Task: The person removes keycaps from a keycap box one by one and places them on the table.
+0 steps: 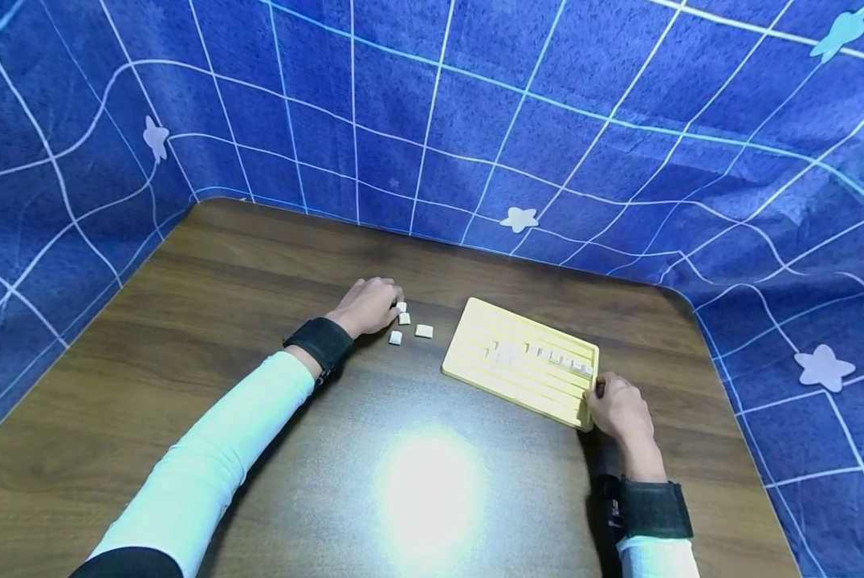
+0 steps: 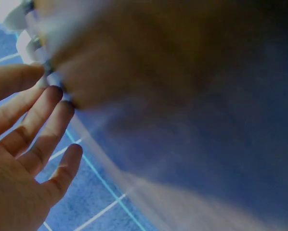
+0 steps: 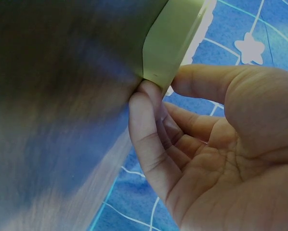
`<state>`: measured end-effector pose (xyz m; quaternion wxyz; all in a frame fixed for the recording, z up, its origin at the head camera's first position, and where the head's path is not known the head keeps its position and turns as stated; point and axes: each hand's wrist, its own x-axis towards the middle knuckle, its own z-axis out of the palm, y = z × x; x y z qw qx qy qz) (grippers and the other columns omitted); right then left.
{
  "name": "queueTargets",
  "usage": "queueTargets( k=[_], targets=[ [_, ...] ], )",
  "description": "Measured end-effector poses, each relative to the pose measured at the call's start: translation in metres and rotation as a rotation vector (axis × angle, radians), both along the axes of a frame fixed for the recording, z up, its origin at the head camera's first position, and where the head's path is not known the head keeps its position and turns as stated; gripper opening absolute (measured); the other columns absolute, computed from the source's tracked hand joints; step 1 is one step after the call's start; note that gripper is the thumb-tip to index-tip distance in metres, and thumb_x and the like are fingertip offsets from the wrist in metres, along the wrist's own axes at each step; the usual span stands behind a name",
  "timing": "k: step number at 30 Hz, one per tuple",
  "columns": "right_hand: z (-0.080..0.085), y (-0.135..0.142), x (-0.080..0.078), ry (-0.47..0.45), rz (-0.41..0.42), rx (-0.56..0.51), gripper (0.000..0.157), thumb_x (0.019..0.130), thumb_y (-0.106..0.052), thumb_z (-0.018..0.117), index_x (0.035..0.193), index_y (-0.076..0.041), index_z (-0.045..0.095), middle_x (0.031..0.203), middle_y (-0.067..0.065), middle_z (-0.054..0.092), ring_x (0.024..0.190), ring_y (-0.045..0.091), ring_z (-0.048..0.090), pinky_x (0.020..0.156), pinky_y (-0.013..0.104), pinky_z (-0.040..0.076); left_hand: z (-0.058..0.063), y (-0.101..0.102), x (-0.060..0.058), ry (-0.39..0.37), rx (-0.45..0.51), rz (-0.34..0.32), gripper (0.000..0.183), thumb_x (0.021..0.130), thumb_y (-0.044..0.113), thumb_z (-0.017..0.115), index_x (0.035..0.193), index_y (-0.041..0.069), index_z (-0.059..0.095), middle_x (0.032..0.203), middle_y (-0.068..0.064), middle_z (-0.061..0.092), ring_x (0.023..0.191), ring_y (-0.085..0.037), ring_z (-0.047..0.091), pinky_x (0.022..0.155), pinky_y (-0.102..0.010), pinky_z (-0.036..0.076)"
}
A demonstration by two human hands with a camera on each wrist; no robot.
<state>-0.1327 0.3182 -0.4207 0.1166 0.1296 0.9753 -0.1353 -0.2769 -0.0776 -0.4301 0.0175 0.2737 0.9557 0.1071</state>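
My left hand [image 1: 371, 307] is at a group of small white tiles on the table. Its thumb and fingertips pinch at the farthest white tile [image 1: 401, 307], mostly covered by the fingers in the left wrist view. Close by lie several other tiles, among them one white tile [image 1: 424, 331] nearer the tray. On the right, a yellow tray [image 1: 468, 337] with long ridges lies at a slant, bearing a row of white tiles [image 1: 565, 360] and a paler cluster. My right hand [image 1: 621, 408] grips its near right corner, thumb [image 3: 202, 82] along the rim and fingers curled at its side.
The brown wooden table [image 1: 273, 482] has rounded far corners and a bright glare spot near its front. A blue curtain [image 1: 389, 104] with white grid lines and stars stands around its back and sides. Each wrist wears a black band [image 1: 319, 343].
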Motion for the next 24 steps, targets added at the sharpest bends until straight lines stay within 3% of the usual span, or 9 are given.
queueTargets(
  k=[4, 16, 20, 24],
  targets=[
    [0.0, 0.001, 0.0, 0.0, -0.003, 0.0, 0.045, 0.096, -0.023, 0.047, 0.131, 0.005, 0.049, 0.124, 0.028, 0.056, 0.104, 0.042, 0.058, 0.083, 0.054, 0.049, -0.002, 0.001, 0.0, 0.021, 0.003, -0.019, 0.021, 0.094, 0.017, 0.06, 0.108, 0.006, 0.07, 0.112, -0.012, 0.069, 0.106, -0.032, 0.064, 0.089, -0.046, 0.051],
    [-0.002, 0.0, 0.0, 0.0, -0.003, 0.001, 0.044, 0.095, -0.023, 0.047, 0.13, 0.005, 0.05, 0.123, 0.027, 0.057, 0.104, 0.042, 0.058, 0.084, 0.054, 0.049, -0.002, -0.001, 0.0, -0.026, 0.01, 0.0, 0.023, 0.094, 0.018, 0.06, 0.111, 0.006, 0.069, 0.113, -0.012, 0.068, 0.107, -0.031, 0.063, 0.092, -0.046, 0.049],
    [-0.002, -0.001, 0.0, -0.003, 0.003, 0.005, 0.044, 0.096, -0.022, 0.048, 0.13, 0.006, 0.05, 0.123, 0.028, 0.056, 0.104, 0.041, 0.058, 0.084, 0.054, 0.049, 0.003, 0.001, 0.004, -0.008, 0.021, 0.008, 0.02, 0.093, 0.017, 0.062, 0.107, 0.007, 0.07, 0.113, -0.012, 0.068, 0.107, -0.032, 0.062, 0.091, -0.049, 0.046],
    [-0.001, -0.001, 0.0, 0.015, 0.015, 0.013, 0.042, 0.095, -0.02, 0.047, 0.127, 0.007, 0.051, 0.12, 0.028, 0.057, 0.102, 0.042, 0.059, 0.084, 0.054, 0.049, 0.017, 0.011, 0.009, 0.04, 0.06, -0.02, 0.022, 0.091, 0.016, 0.063, 0.109, 0.006, 0.07, 0.115, -0.014, 0.068, 0.107, -0.033, 0.06, 0.093, -0.051, 0.044]
  ],
)
